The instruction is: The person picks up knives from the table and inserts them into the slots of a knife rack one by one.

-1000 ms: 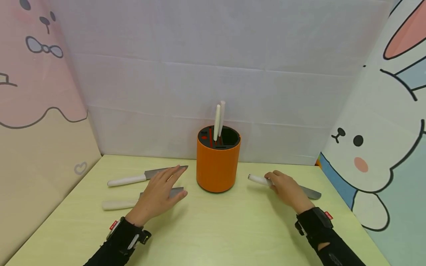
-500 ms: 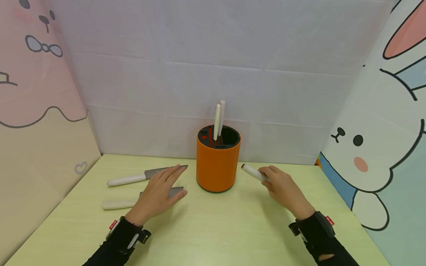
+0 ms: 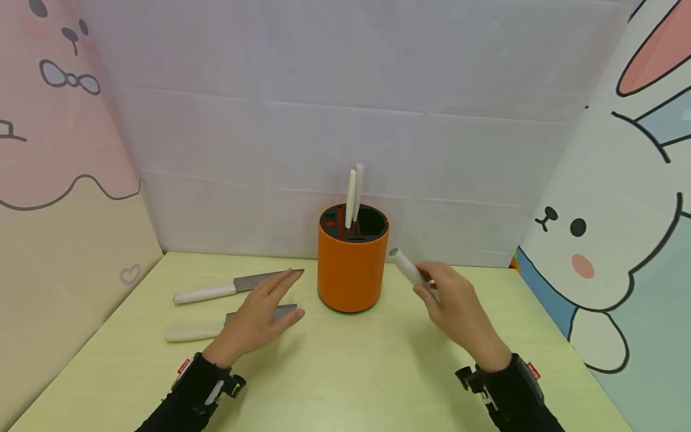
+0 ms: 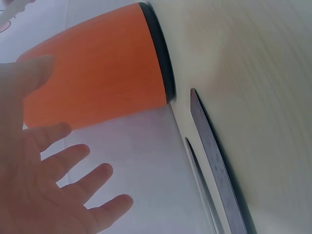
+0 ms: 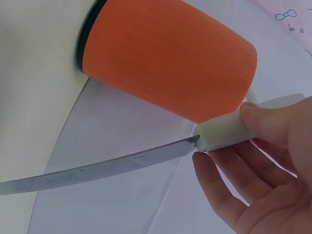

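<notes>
A person's right hand (image 3: pixel 456 307) pinches a white-handled knife (image 5: pixel 146 156) between thumb and fingers, its handle raised above a pale yellow desk (image 3: pixel 351 372), right of centre and toward the back edge. The handle's butt end tilts up toward an orange holder (image 3: pixel 352 276) just beside it. The blade, obscured by the hand in the head view, slants down from the grip in the right wrist view; its tip runs out of frame, so whether it meets the desk cannot be told. The round holder stands upright near the middle of the desk's back edge, two upright handles (image 3: pixel 351 198), both white, rising close together from its black top. The person's left hand (image 3: pixel 256 318) hovers palm down over the left half of the desk, fingers spread and holding nothing, apart from the blades of two more knives. The rear knife (image 3: pixel 229 289) and the front knife (image 3: pixel 200 332) lie flat, white handles toward the desk's left edge, blades pointing toward the holder. Black wrist gear (image 3: pixel 200 384) is strapped to both arms. A white backdrop (image 3: pixel 270 150) hangs behind the back edge, cartoon-printed panels (image 3: pixel 610 240) on either side.
</notes>
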Available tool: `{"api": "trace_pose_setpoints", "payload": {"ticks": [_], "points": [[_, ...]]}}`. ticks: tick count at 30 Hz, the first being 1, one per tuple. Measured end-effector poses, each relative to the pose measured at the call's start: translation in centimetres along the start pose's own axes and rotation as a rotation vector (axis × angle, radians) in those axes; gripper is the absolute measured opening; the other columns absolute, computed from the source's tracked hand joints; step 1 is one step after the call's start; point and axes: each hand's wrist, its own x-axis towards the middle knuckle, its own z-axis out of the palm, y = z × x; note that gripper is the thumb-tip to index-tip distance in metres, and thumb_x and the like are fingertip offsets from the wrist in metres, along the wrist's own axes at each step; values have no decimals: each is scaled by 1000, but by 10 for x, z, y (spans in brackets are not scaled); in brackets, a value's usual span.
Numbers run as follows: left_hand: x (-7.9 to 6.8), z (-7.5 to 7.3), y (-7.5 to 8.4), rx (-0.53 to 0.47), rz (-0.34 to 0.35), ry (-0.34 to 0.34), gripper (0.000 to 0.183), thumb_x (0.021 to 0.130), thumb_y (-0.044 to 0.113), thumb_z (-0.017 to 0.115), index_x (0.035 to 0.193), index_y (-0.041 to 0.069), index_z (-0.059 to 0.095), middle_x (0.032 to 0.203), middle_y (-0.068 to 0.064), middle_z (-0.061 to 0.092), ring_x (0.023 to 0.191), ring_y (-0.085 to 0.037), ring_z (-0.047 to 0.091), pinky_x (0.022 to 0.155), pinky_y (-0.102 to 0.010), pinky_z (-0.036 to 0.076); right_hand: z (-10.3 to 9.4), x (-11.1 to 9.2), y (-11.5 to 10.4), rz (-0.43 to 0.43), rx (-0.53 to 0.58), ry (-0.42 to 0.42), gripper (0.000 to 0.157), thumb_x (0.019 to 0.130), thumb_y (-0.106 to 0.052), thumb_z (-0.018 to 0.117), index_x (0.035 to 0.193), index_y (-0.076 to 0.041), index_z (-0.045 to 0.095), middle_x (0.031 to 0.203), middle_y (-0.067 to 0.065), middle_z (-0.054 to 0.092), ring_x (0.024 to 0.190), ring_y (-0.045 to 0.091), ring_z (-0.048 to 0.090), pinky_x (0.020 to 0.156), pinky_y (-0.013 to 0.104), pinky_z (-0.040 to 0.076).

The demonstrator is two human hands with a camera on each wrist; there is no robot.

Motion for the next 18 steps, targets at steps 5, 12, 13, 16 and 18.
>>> {"api": "trace_pose_setpoints", "payload": {"ticks": [5, 12, 13, 16, 18], "points": [[1, 0, 3, -88, -6, -16, 70, 94, 49, 57, 151, 28, 22, 153, -1, 25, 135, -29, 28, 103, -56, 33, -1, 3, -14, 21, 86, 40, 39, 83, -5, 74, 118, -8, 57, 108, 1, 59, 94, 12, 59, 76, 30, 55], [2, 0, 10, -174, -28, -34, 69, 94, 53, 54, 151, 30, 23, 153, 3, 25, 136, -23, 27, 102, -55, 35, 2, 7, -31, 53, 201, 84, 42, 83, -4, 74, 120, -9, 57, 111, 0, 59, 94, 10, 60, 77, 29, 55], [2, 0, 11, -184, -37, -42, 68, 94, 54, 53, 151, 31, 22, 153, 4, 25, 136, -22, 27, 102, -55, 35, 2, 7, -34, 58, 219, 91, 41, 83, -4, 74, 120, -9, 57, 111, -1, 59, 94, 9, 60, 77, 28, 55], [3, 0, 15, -207, -57, -62, 68, 94, 55, 52, 150, 32, 22, 152, 5, 25, 136, -20, 27, 102, -55, 35, 3, 9, -40, 77, 277, 103, 41, 83, -3, 73, 120, -10, 57, 110, -2, 59, 94, 9, 60, 76, 25, 54], [4, 0, 17, -220, -64, -69, 68, 94, 56, 51, 150, 32, 23, 152, 6, 24, 136, -21, 27, 102, -56, 35, 5, 11, -44, 91, 316, 109, 40, 84, -2, 72, 120, -10, 56, 109, -2, 60, 94, 10, 61, 76, 25, 54]]}}
